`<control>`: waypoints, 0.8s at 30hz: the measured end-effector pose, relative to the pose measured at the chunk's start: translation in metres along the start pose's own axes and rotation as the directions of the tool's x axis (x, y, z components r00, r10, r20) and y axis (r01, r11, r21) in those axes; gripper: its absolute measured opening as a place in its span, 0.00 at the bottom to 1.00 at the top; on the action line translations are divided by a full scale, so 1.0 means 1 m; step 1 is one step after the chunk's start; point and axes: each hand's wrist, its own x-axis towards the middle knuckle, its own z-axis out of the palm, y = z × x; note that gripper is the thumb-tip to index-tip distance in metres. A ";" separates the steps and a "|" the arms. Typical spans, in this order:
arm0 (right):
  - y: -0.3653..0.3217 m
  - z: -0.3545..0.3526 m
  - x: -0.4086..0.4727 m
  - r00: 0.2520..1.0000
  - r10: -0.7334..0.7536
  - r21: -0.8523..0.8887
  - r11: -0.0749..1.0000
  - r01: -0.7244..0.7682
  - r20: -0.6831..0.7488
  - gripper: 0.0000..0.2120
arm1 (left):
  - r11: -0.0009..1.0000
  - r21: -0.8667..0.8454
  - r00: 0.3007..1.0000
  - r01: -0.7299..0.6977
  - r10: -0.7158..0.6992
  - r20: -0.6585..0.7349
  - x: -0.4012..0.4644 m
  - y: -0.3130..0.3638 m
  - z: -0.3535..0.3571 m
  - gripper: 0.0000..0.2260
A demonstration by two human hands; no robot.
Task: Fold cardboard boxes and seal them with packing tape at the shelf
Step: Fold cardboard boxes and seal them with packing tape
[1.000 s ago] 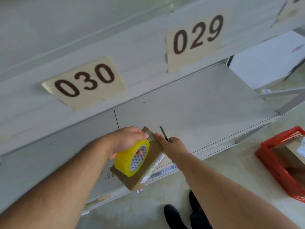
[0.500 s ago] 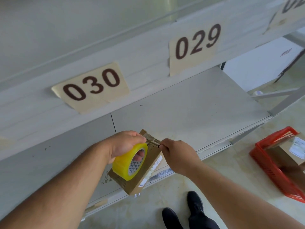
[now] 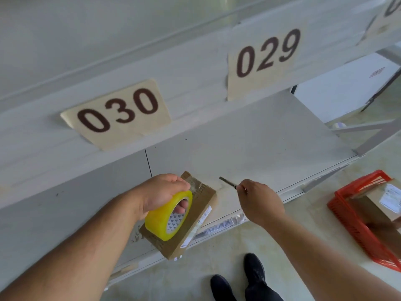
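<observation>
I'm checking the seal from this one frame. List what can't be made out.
Head view only:
- Box: top mostly hidden by the left hand and tape roll.
- Box label: print too small.
- Blade: handle hidden in the right hand.
- Red basket: cut off by the right edge.

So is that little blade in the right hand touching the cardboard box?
Apart. The head view shows bare shelf between the blade, pinched in the right hand, and the cardboard box.
</observation>
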 end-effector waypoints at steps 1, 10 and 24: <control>0.007 0.005 0.015 1.000 0.015 -0.005 1.000 -0.015 -0.011 0.16 | 1.000 -0.010 1.000 0.008 -0.008 0.004 0.001 0.001 0.001 0.13; -0.018 0.033 0.060 0.992 -0.125 0.237 0.964 0.121 0.003 0.18 | 1.000 -0.012 1.000 0.013 -0.013 -0.002 0.008 0.000 -0.002 0.12; -0.081 0.047 0.058 0.923 -0.255 0.257 0.949 0.182 0.288 0.27 | 0.975 -0.181 0.977 -0.133 0.099 -0.187 -0.014 -0.030 -0.004 0.11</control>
